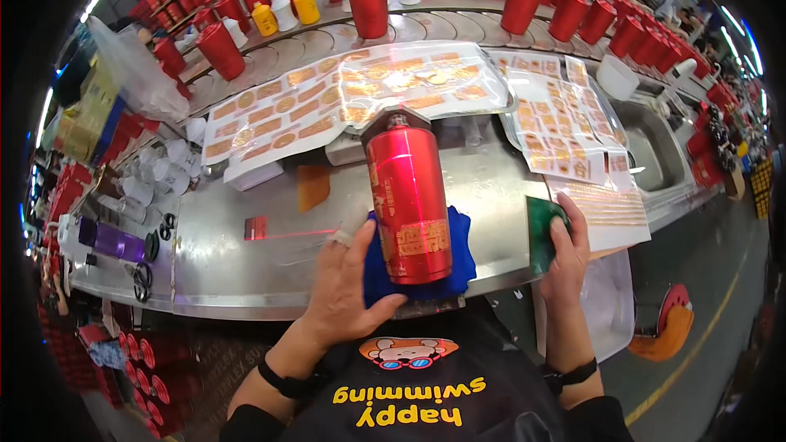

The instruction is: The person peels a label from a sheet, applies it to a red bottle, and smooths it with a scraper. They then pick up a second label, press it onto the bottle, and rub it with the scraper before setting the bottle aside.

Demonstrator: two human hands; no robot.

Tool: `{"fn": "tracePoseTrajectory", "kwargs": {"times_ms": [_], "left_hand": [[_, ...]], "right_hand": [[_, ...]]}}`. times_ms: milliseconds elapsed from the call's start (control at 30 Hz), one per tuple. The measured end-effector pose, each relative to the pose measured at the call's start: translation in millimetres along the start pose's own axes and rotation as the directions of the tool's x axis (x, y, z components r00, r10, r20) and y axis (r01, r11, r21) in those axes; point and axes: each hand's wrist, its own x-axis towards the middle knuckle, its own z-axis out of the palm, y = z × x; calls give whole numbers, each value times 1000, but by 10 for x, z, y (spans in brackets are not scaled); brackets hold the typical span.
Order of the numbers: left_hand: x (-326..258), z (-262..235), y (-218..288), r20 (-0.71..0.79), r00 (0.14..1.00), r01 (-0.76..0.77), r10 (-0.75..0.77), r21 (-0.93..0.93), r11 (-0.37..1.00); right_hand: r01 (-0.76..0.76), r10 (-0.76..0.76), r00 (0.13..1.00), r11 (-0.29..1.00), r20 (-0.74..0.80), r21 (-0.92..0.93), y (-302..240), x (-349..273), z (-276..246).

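A shiny red bottle (403,188) with gold decoration lies on a folded blue cloth (463,254) in front of me, its neck end pointing away. My left hand (340,282) rests against the bottle's left side and the cloth, with the thumb and fingers apart. Off to the right, my right hand (566,254) pinches a flat green scraper-like card (538,233) between thumb and fingers. Sheets of gold decals (282,110) are spread just beyond the bottle, and more decal sheets (561,115) lie behind my right hand.
A curved conveyor (319,39) carrying red bottles (367,4) runs along the back. Scissors (142,278) and a purple bottle (119,241) lie at the left. An amber sheet (313,188) is on the metal table (221,262). A sink (655,147) sits at the right.
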Motion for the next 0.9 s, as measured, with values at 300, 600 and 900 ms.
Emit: {"fn": "tracePoseTrajectory", "kwargs": {"times_ms": [300, 600, 900], "left_hand": [[144, 379, 20, -86, 996, 25, -37, -144, 989], [75, 498, -130, -104, 991, 39, -81, -353, 935], [142, 298, 37, -151, 967, -154, 204, 290, 944]], "right_hand": [[140, -69, 889, 982, 453, -125, -189, -102, 1045], [-72, 111, 930, 990, 351, -122, 239, -77, 645], [-183, 175, 868, 983, 465, -27, 50, 11, 575]]}}
